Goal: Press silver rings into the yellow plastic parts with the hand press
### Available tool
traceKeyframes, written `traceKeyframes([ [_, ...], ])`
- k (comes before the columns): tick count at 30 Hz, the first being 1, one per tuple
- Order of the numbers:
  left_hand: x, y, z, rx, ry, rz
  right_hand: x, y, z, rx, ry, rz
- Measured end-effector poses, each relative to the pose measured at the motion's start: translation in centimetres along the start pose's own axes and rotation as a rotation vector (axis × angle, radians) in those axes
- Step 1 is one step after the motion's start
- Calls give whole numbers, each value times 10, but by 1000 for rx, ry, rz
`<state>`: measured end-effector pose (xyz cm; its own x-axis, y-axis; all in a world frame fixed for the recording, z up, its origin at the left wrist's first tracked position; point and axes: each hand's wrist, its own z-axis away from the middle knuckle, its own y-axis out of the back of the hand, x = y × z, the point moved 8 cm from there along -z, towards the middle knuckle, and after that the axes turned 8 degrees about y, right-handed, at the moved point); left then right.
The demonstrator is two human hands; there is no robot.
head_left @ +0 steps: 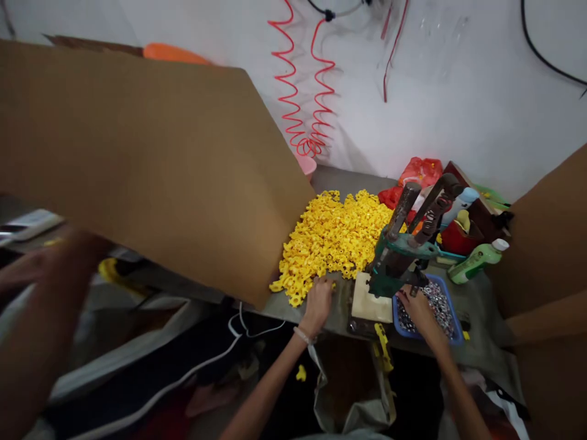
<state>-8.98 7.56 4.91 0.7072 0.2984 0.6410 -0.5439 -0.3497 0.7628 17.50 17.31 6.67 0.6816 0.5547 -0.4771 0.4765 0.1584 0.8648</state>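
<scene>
Look, plenty of yellow pieces [342,232] seemingly to go!
Left of the green press [395,260], left hand [318,302] curled beside them; right of it, right hand [416,305] over the blue tray [455,315]; grips, finished count unclear.

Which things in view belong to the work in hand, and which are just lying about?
Apparently in use:
yellow pieces, heaped beside the left hand
blue tray of small metallic parts, at the right hand
green lever press, between them

Probably just lying about:
green bottle
red plastic bag
orange item behind the cardboard
</scene>
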Motion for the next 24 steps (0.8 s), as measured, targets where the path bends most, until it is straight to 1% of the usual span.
traceKeyframes([
  [1, -1, -1, -2, -9, -4, 8, 2, -8, 4, 4, 4, 5],
  [3, 3, -3, -2, -7, -1, 44, 5, -14, 12, -11, 12, 25],
  [6, 22, -12, 10, -22, -14, 166, 10, -12, 20, -34, 20, 50],
  [8, 42, -21, 21, -57, -79, 222, 12, -10, 23, -49, 23, 67],
  [10, 61, -30, 31, -87, -189, 211, 11, -11, 26, -64, 25, 82],
  [12, 73, -37, 37, -99, -282, 197, 8, -12, 29, -80, 38, 114],
  [14, 76, -43, 40, -106, -322, 218, 3, -12, 32, -87, 62, 143],
  [16, 73, -46, 40, -95, -314, 260, -1, -7, 34, -57, 77, 135],
  [18, 70, -50, 39, -80, -300, 283, -2, 3, 36, 34, 43, 82],
  [20, 70, -55, 39, -78, -293, 279, -2, 13, 37, 142, -28, -11],
  [21, 71, -57, 39, -86, -297, 271, -3, 15, 37, 176, -66, -78],
  [22, 72, -59, 39, -92, -301, 265, -6, 14, 36, 181, -100, -156],
  [24, 74, -61, 40, -91, -311, 256, -16, 1, 31, 96, -138, -306],
])
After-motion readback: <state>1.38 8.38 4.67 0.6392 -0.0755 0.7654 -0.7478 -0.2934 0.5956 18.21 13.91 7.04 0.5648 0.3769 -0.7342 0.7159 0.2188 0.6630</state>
